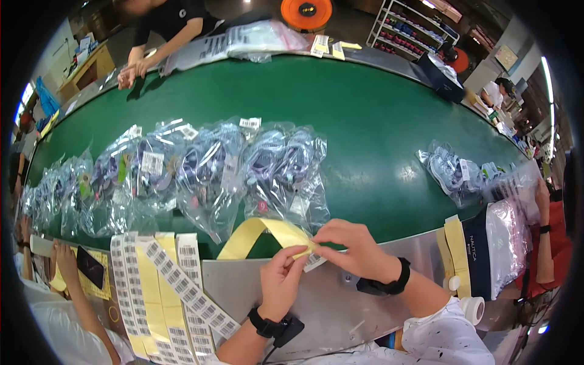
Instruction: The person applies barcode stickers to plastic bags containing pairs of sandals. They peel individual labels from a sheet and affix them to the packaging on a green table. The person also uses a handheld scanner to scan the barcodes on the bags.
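A yellow backing strip of barcode stickers [246,237] arches up from the metal ledge. My left hand [281,281] pinches this strip between thumb and fingers. Right beside it, my right hand [351,246] is closed with its fingertips at the strip's end, where a white barcode label partly shows below. Whether the right fingertips hold a loose sticker or the strip itself is hard to make out. Just beyond both hands lies a clear plastic bag with a pair of light blue shoes [280,161]. More sticker strips [173,292] lie to the left of my left hand.
Bagged blue shoes [112,170] line the green conveyor belt [365,121] on the left; another bagged pair [449,170] is at right. A dark box [477,243] and plastic bags [508,237] flank my right side. Co-workers' hands [137,72] appear across the belt and at both sides.
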### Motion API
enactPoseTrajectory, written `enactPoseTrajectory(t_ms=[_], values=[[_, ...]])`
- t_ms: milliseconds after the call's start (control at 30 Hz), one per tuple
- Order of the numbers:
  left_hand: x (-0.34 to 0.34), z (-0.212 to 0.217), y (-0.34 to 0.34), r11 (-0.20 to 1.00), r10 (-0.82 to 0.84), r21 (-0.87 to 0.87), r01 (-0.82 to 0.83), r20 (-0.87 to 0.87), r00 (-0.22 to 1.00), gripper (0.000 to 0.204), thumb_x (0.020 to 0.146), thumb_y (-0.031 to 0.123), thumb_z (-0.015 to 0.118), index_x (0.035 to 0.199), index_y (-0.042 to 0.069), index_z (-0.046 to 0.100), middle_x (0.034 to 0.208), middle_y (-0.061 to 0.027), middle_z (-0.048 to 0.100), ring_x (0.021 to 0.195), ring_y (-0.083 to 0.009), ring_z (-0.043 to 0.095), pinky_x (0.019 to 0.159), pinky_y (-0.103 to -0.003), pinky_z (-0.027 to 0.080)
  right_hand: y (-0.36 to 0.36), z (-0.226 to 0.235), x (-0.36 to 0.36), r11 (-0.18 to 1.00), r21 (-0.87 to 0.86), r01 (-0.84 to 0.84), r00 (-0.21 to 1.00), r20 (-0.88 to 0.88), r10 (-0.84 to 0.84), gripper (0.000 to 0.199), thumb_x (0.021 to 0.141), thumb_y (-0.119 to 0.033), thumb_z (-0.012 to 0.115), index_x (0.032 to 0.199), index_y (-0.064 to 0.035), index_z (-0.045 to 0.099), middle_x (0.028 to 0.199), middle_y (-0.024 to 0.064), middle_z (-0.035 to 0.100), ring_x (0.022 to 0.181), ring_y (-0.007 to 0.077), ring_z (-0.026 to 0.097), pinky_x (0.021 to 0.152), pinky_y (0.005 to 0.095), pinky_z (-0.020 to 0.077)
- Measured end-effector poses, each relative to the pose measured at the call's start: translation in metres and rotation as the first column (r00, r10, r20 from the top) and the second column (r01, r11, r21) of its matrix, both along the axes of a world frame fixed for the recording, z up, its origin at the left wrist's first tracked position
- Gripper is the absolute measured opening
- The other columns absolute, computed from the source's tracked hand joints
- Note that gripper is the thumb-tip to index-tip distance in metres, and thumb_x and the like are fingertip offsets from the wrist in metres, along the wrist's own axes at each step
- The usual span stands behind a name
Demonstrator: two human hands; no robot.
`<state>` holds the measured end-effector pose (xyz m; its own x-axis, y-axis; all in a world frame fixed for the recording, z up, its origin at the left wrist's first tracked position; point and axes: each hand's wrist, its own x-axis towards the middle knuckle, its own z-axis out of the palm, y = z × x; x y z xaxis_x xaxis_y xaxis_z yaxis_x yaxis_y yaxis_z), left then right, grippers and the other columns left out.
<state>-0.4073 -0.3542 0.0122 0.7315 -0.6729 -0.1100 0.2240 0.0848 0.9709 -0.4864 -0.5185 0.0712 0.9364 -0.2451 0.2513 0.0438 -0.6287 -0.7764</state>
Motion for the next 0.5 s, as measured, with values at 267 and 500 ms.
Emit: enactPoseTrajectory(t_ms=[267, 500], values=[[-0.013, 0.014, -0.002, 0.941, -0.299, -0.092, 0.324, 0.215, 0.930, 0.020, 0.088, -0.001, 0.063, 0.107, 0.001, 0.067, 0.087, -0.0039, 0.071, 0.070, -0.0045, 0.061, 0.060, -0.020, 0.047, 0.009, 0.000, -0.060, 0.950, 0.283, 0.132, 0.976, -0.204, -0.075, 0.019, 0.082, -0.002, 0.068, 0.100, 0.0011, 0.069, 0.088, 0.0088, 0.067, 0.076, 0.0149, 0.064, 0.068, 0.0264, 0.0500], [-0.021, 0.023, -0.007, 0.939, -0.332, -0.017, 0.343, 0.203, 0.921, 0.018, 0.088, -0.001, 0.061, 0.105, 0.000, 0.067, 0.079, -0.0036, 0.071, 0.066, -0.0044, 0.059, 0.059, -0.020, 0.045, 0.018, 0.002, -0.087, 0.768, 0.503, 0.395, 0.907, -0.349, -0.238, 0.014, 0.085, -0.004, 0.068, 0.097, 0.0041, 0.069, 0.088, 0.0080, 0.067, 0.083, 0.0122, 0.063, 0.075, 0.0255, 0.0507]])
